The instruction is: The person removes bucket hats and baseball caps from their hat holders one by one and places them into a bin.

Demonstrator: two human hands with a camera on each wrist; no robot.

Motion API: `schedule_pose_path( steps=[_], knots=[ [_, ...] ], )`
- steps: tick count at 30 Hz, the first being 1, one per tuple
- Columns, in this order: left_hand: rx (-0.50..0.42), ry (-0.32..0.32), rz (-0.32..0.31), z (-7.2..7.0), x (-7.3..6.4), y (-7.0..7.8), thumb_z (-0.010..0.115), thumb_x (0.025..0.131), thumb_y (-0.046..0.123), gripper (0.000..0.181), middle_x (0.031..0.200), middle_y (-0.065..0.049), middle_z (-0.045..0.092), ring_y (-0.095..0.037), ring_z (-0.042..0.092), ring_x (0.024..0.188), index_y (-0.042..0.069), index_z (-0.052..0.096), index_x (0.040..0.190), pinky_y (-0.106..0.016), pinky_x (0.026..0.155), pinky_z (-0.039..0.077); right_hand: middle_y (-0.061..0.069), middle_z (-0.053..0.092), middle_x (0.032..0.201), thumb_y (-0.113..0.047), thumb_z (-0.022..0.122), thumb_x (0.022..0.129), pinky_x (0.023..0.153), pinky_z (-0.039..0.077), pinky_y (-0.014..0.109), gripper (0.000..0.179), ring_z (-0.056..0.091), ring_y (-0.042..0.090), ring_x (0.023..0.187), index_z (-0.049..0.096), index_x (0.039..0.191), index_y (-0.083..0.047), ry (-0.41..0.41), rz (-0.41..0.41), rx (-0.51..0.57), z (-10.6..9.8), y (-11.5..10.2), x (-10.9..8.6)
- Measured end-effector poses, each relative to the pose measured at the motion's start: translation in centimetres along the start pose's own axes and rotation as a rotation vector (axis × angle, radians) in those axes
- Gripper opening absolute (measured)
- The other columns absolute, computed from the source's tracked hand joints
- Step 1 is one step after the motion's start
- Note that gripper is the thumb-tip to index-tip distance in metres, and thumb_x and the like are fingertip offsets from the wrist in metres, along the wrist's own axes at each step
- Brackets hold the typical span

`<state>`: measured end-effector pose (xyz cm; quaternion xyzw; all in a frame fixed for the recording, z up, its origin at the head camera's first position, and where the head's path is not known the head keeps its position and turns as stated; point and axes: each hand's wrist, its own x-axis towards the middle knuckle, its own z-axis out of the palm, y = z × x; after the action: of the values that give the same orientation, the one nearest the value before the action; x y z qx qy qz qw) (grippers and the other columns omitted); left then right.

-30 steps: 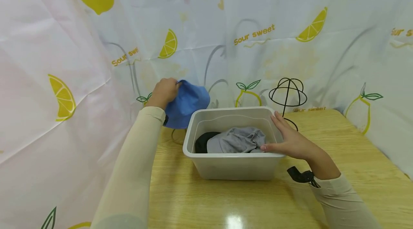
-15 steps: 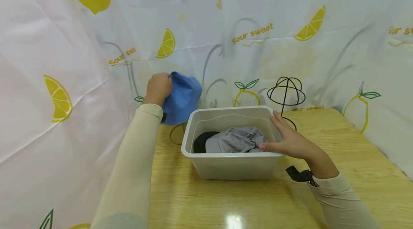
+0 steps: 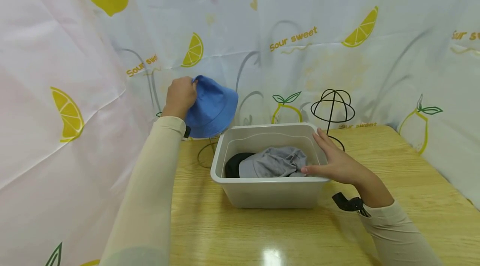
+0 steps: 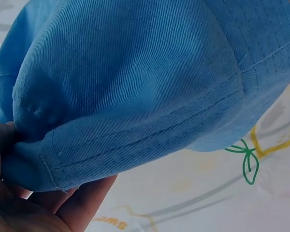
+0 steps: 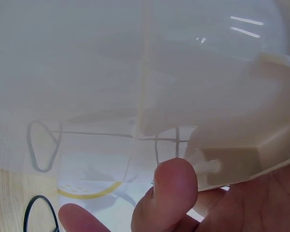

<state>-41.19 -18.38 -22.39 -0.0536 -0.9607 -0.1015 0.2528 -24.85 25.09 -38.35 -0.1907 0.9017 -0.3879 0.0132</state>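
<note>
My left hand (image 3: 181,96) pinches the brim of a blue bucket hat (image 3: 215,105), raised at the back left of the table. In the left wrist view the hat's stitched brim (image 4: 150,130) lies between thumb and fingers. Behind and below the hat a thin wire stand (image 3: 204,157) shows only its base and part of its stem. My right hand (image 3: 341,166) rests on the right rim of a pale plastic bin (image 3: 273,193), fingers spread and fairly straight, thumb reaching over the inside. In the bin lie a grey cap (image 3: 275,162) and something black (image 3: 234,166), partly covered by it.
A black wire hat stand (image 3: 333,109) with a domed top stands behind the bin's right end, its base partly hidden. The wooden table (image 3: 405,182) meets a lemon-printed curtain (image 3: 225,7) at the back and left.
My left hand has lifted the blue bucket hat up and slightly left, so more of its crown and the wire stand's base show. My right hand stays on the bin rim.
</note>
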Motion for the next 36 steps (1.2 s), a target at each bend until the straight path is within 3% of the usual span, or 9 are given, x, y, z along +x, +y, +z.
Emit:
schedule_pose_path(
  steps=[8,14,20,27,36],
  knots=[
    [-0.034,0.037,0.015,-0.9,0.2,0.2,0.043,0.111,0.028,0.043,0.101,-0.029,0.07,-0.049,0.066,0.099,-0.001,0.061,0.084,-0.061,0.087,0.052,0.004,-0.015,0.174,-0.049,0.081,0.086,0.112,0.015,0.082,0.118,-0.004,0.05,0.158,0.003,0.168,-0.016,0.0,-0.006,0.003,-0.1,-0.2,-0.1],
    [-0.046,0.062,-0.015,-2.2,0.4,0.7,0.041,0.112,0.029,0.044,0.11,-0.03,0.07,-0.052,0.065,0.107,-0.001,0.062,0.089,-0.063,0.091,0.05,0.003,-0.015,0.174,-0.05,0.08,0.087,0.112,0.014,0.082,0.117,-0.005,0.049,0.158,0.003,0.168,-0.014,0.001,-0.008,-0.008,-0.2,-0.2,0.0],
    [-0.044,0.063,-0.007,-3.7,0.5,1.1,0.04,0.112,0.029,0.044,0.119,-0.031,0.069,-0.053,0.063,0.113,-0.003,0.065,0.095,-0.064,0.094,0.05,0.001,-0.016,0.174,-0.052,0.079,0.087,0.113,0.014,0.081,0.118,-0.005,0.048,0.158,0.002,0.168,-0.016,-0.002,0.004,-0.011,-0.3,0.0,0.2],
    [-0.069,0.055,-0.017,-4.5,0.2,1.0,0.039,0.112,0.031,0.045,0.113,-0.03,0.069,-0.05,0.065,0.106,-0.001,0.062,0.091,-0.061,0.091,0.052,0.003,-0.018,0.173,-0.05,0.079,0.088,0.112,0.012,0.082,0.117,-0.007,0.049,0.158,0.002,0.168,-0.014,-0.01,0.005,0.003,-0.3,-0.4,0.0],
    [-0.052,0.099,0.023,-5.9,0.4,1.6,0.042,0.111,0.03,0.041,0.108,-0.029,0.068,-0.048,0.064,0.104,-0.001,0.06,0.089,-0.061,0.09,0.05,0.005,-0.016,0.174,-0.051,0.08,0.087,0.112,0.015,0.082,0.117,-0.005,0.049,0.158,0.003,0.168,-0.014,-0.006,0.009,-0.002,-0.2,-0.3,-0.1]
  ],
)
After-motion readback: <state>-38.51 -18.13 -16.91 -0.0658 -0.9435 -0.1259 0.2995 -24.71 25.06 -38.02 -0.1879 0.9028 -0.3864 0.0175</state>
